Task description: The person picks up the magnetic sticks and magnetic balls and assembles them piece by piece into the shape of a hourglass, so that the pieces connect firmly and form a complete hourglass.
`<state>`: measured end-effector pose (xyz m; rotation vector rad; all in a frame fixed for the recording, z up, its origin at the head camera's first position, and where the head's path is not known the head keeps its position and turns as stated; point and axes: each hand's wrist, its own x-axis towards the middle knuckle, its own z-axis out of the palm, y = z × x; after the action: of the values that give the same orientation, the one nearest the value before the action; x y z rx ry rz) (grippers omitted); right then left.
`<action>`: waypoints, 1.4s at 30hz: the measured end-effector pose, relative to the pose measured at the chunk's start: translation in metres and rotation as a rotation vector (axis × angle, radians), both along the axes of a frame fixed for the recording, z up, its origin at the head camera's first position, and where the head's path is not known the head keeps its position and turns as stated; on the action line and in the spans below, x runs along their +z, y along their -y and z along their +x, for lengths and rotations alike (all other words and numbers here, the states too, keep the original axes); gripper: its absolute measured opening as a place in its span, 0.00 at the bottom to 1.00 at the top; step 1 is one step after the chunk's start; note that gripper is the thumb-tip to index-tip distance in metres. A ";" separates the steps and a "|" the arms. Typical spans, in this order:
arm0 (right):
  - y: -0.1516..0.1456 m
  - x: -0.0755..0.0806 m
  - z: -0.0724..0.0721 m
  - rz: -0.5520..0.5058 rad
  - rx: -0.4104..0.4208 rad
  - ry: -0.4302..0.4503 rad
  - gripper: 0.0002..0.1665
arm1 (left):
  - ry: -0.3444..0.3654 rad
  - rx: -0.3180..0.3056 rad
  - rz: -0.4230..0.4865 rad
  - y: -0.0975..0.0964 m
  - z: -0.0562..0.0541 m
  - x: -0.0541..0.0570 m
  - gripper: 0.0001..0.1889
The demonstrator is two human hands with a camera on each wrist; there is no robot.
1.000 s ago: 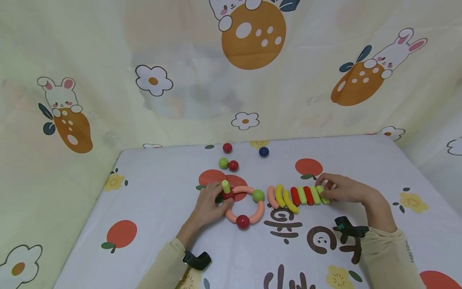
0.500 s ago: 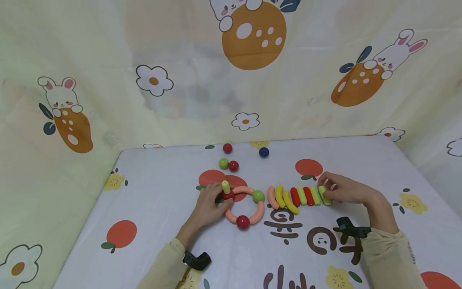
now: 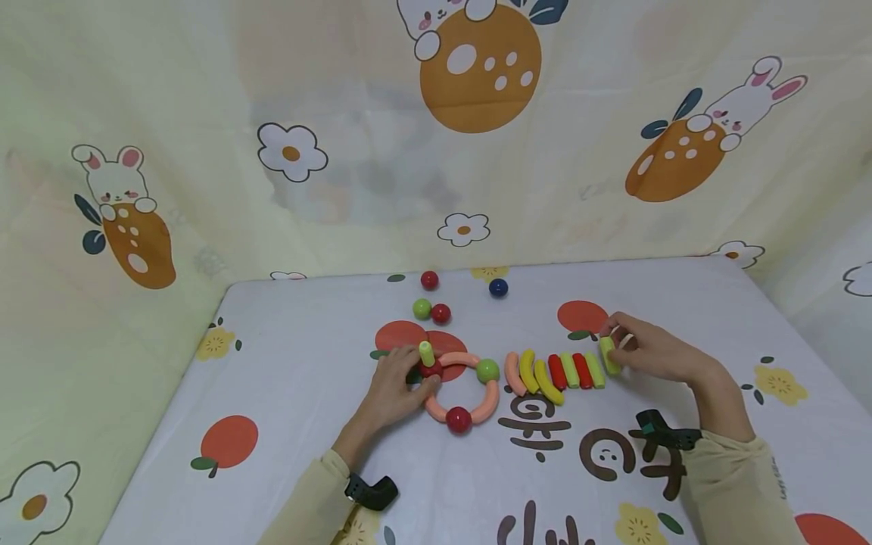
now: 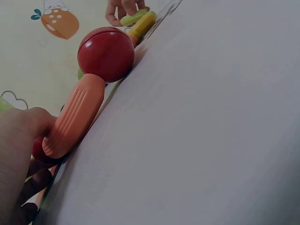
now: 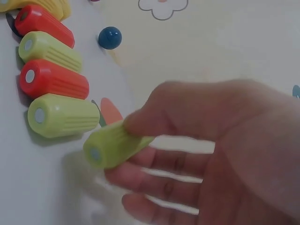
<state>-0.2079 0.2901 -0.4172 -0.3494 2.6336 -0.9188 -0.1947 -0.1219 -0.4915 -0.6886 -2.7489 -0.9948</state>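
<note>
My left hand (image 3: 390,387) grips the red ball (image 3: 429,369) at the left of a ring made of pink curved rods (image 3: 489,401) and balls. From that ball a short green rod (image 3: 426,353) stands up. The ring also has a green ball (image 3: 487,370) at its right and a red ball (image 4: 107,55) at its front. In the left wrist view my thumb lies against a pink rod (image 4: 77,117). On the right, my right hand (image 3: 657,353) pinches a light green rod (image 5: 112,146) between thumb and fingers, tilted and raised off the table.
Between the hands lies a row of rods: a pink curved one (image 3: 514,373), two yellow curved ones (image 3: 527,369), then red (image 5: 54,78) and green straight ones (image 5: 63,116). Behind are two loose red balls (image 3: 429,280), a green ball (image 3: 421,309) and a blue ball (image 5: 110,38).
My right hand has taken the end green rod out of the row, shifted it slightly right and lifted it. The left hand and the ring have stayed in place.
</note>
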 end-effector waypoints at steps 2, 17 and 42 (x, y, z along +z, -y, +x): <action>0.001 -0.001 -0.001 0.004 0.010 -0.036 0.20 | -0.002 0.000 -0.002 0.000 0.000 0.000 0.12; 0.023 -0.003 -0.005 -0.027 0.024 -0.189 0.18 | 0.023 0.010 0.000 0.000 0.000 0.000 0.20; 0.060 -0.008 -0.006 -0.127 0.108 -0.300 0.16 | 0.034 0.007 0.014 0.002 0.001 0.001 0.20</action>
<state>-0.2140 0.2303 -0.4251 -0.7043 2.7933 -1.0736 -0.1932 -0.1234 -0.4910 -0.6656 -2.7685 -1.0319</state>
